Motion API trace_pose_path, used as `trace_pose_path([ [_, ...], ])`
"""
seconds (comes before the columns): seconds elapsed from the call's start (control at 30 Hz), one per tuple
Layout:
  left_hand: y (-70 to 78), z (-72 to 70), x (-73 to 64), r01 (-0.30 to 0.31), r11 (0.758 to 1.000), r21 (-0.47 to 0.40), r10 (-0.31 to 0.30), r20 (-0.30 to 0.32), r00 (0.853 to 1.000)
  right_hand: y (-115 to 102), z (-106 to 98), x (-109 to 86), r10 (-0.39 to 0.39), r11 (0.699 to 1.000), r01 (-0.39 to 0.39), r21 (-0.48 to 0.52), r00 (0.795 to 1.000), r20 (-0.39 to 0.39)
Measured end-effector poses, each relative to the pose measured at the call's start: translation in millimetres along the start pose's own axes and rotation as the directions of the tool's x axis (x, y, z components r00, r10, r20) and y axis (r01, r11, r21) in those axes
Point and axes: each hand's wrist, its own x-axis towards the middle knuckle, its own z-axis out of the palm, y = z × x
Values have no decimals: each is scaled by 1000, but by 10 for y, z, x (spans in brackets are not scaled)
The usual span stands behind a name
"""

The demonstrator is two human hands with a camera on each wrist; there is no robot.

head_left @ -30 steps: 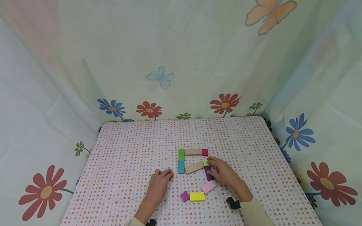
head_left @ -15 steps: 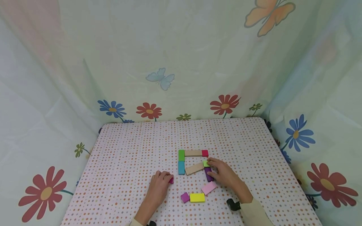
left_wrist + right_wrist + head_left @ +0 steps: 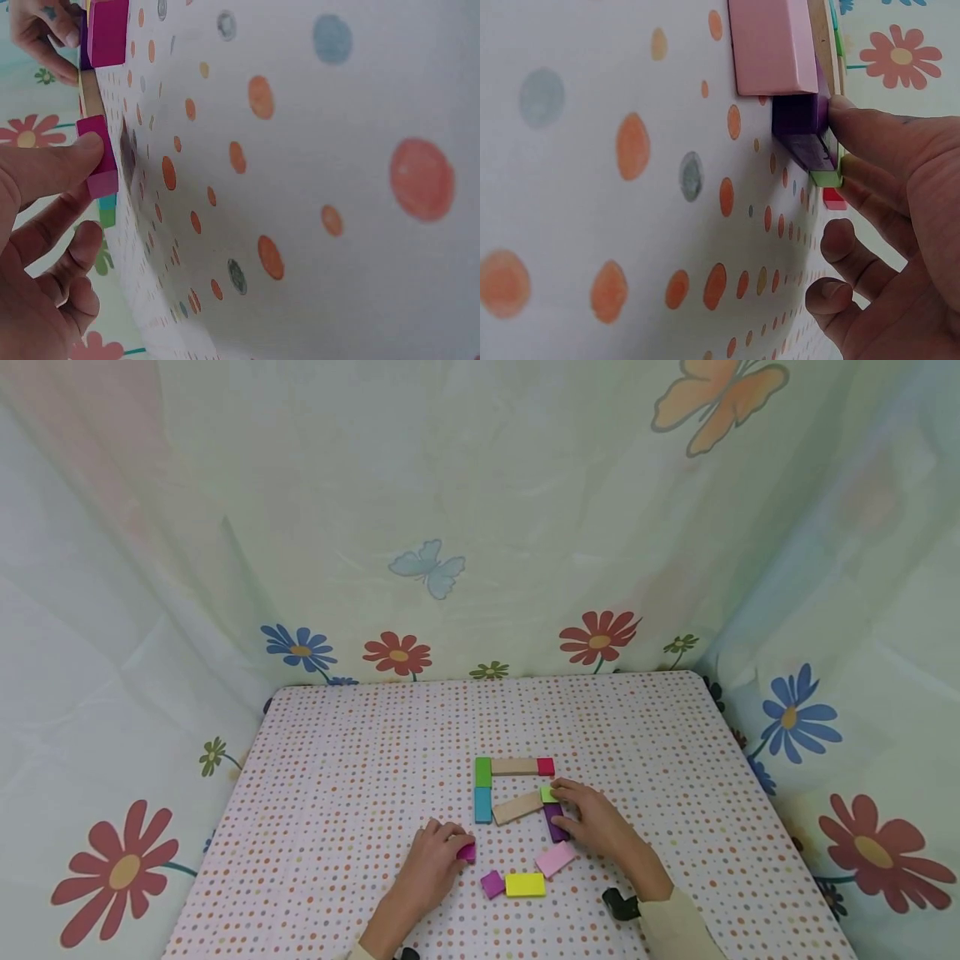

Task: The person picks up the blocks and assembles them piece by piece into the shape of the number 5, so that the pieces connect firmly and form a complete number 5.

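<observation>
My left hand [image 3: 433, 862] pinches a magenta block [image 3: 467, 852] between thumb and fingers, low over the table, left of a magenta cube [image 3: 492, 884]. In the left wrist view the thumb lies across that block's side [image 3: 96, 161]. My right hand [image 3: 596, 817] rests at a dark purple block [image 3: 555, 824] and a light green block [image 3: 548, 794]. Its thumb touches the purple one and its index finger reaches the green one; the other fingers hang loosely bent. A pink block [image 3: 772, 49] lies just nearer than the purple block.
A yellow block [image 3: 525, 885] lies beside the magenta cube. Farther back, a green block [image 3: 483, 772], a blue block [image 3: 483, 806], wooden planks [image 3: 514, 767] and a red block [image 3: 546, 767] form a line of pieces. The dotted table [image 3: 337, 760] is walled by curtains.
My left hand has moved right and slightly nearer with the magenta block, towards the magenta cube. My right hand has stayed at the purple and light green blocks.
</observation>
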Motion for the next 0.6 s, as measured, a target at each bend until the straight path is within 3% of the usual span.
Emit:
trace_pose_path([
  [0.37,16,52,-7,-54,998,-28,56,64,996,-7,-5,-3,-3,1000,3,20,1000,-1],
  [0.6,8,83,-7,-102,995,-12,102,53,993,2,3,-6,-8,1000,8,18,1000,-12],
])
